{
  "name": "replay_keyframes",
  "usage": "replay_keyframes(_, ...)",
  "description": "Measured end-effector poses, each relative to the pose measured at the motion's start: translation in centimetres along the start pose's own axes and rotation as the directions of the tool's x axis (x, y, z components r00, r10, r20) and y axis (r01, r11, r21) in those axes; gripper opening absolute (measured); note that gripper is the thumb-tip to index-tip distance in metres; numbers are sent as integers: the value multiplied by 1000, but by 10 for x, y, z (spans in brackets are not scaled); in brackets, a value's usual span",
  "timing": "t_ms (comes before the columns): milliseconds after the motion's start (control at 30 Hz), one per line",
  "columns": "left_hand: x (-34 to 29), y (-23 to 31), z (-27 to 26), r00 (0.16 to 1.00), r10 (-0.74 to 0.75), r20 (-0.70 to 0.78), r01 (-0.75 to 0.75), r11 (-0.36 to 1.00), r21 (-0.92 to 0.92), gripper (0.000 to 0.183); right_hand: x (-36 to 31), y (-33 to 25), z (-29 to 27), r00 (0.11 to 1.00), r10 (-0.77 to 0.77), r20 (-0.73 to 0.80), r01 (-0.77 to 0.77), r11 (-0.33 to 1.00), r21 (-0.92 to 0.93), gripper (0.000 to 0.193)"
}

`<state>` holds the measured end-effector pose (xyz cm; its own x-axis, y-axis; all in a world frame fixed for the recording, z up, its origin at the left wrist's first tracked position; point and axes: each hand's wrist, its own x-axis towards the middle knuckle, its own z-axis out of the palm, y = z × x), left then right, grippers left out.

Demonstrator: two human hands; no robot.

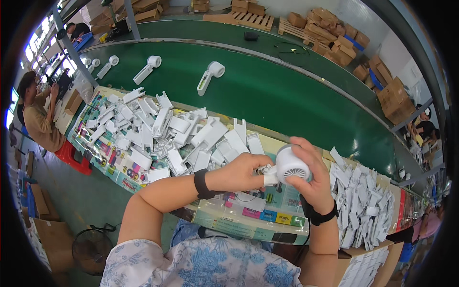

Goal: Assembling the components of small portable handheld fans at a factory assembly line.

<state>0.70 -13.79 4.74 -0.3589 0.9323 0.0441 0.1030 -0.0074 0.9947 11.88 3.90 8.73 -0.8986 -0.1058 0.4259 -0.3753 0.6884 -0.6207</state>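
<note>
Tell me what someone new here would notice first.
Likely the round-headed white device held by the left hand and right hand, right of centre. Next, the heap of white parts on the left of the table, and another pile toward its right. Beyond it runs a wide green belt.

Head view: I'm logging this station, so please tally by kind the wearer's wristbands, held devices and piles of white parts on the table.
Black wristbands: 2
White round-headed device: 1
Piles of white parts: 2
Total: 5
</note>
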Motion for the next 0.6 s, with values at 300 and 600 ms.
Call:
replay_keyframes(300,14,-18,-42,888,-12,-460,-281,777,-563,26,-48,8,77,972,84,218,-49,985,-165,33)
replay_keyframes(600,8,-13,-27,902,-89,-423,-214,758,-616,31,-67,12,96,919,73,388,37,962,-269,50)
